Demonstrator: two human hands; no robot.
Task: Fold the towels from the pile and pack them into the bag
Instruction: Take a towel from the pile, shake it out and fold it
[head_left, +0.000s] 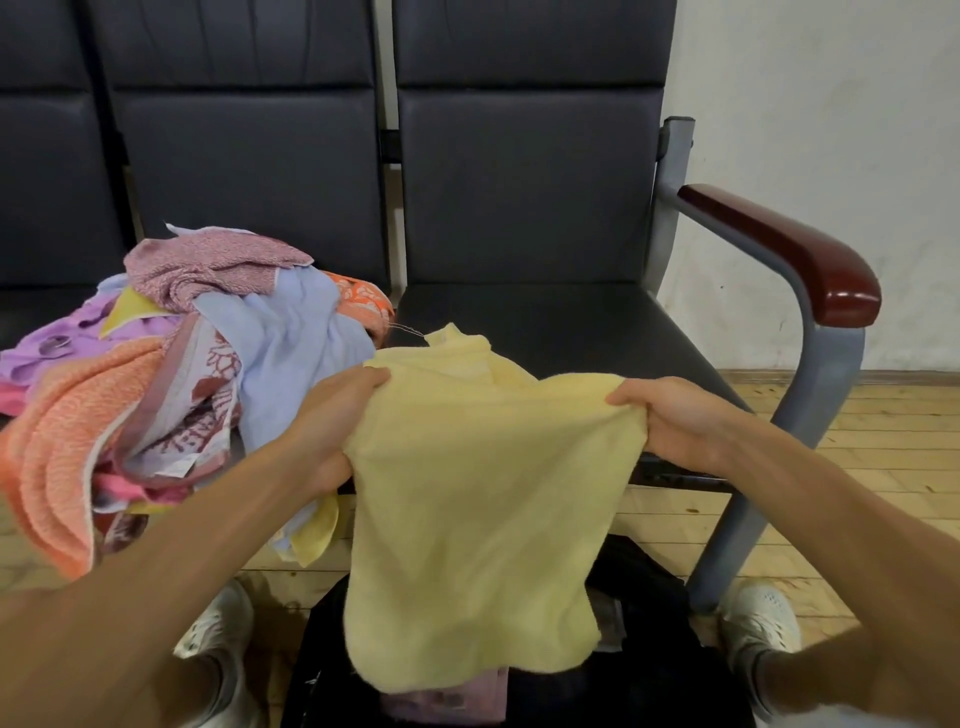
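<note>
Yellow towel (483, 519) pinched by left hand (332, 421) and right hand (675, 421), black bag (644, 577) below holding pink towel (447, 699)

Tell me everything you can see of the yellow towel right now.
The yellow towel is pale, soft, terry-looking cloth, unfolded and rumpled. The left hand and right hand grip its upper edge, holding it spread between them. One corner flops toward the chair seat; the rest hangs in front of the dark bag.
</note>
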